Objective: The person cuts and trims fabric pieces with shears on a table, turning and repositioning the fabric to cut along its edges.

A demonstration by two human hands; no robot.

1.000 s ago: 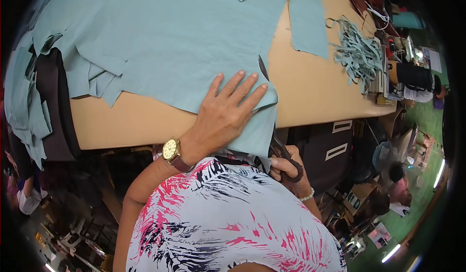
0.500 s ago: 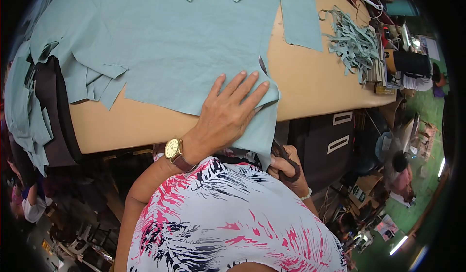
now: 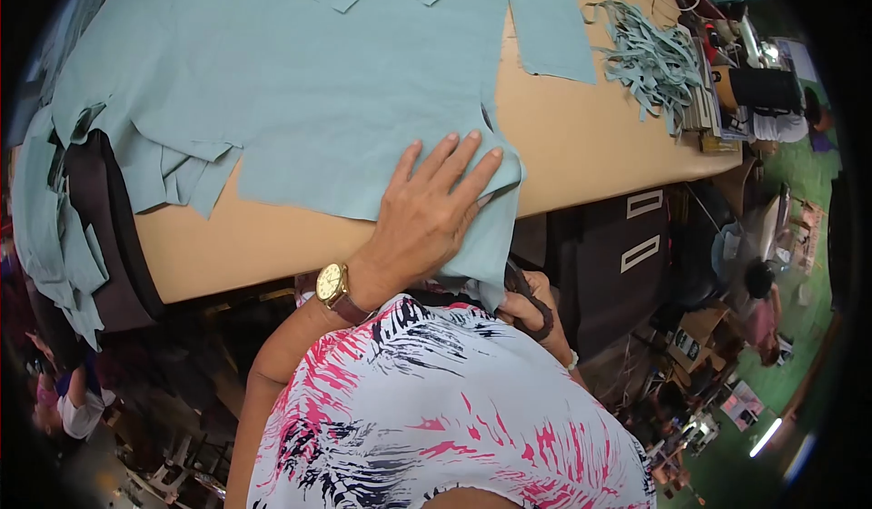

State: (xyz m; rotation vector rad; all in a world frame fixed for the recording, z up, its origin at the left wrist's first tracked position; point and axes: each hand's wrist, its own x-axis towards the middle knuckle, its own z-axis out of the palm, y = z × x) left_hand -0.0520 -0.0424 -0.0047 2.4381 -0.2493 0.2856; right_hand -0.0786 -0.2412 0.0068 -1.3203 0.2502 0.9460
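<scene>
Light blue-green fabric (image 3: 345, 100) is spread over the table and hangs past its near edge. My left hand (image 3: 431, 205), with a watch on its wrist, lies flat on the cloth near its right edge, fingers spread. Below the table edge, my right hand (image 3: 531, 305) is closed round the dark handles of a pair of scissors (image 3: 543, 320). The middle of the scissors is hidden by the cloth. Just beyond my left fingertips, a small part of a blade shows at the fabric's right edge.
The tan table (image 3: 581, 146) carries a pile of thin fabric strips (image 3: 649, 59) at the right. Cut fabric pieces (image 3: 59, 218) hang over a dark support (image 3: 100, 209) at left. Dark drawers (image 3: 609, 264) stand below the table. Other people are in the background.
The view has shifted and turned slightly. Less of the blade tip shows beyond my left fingers. My left hand stays flat on the cloth and my right hand still grips the scissors.
</scene>
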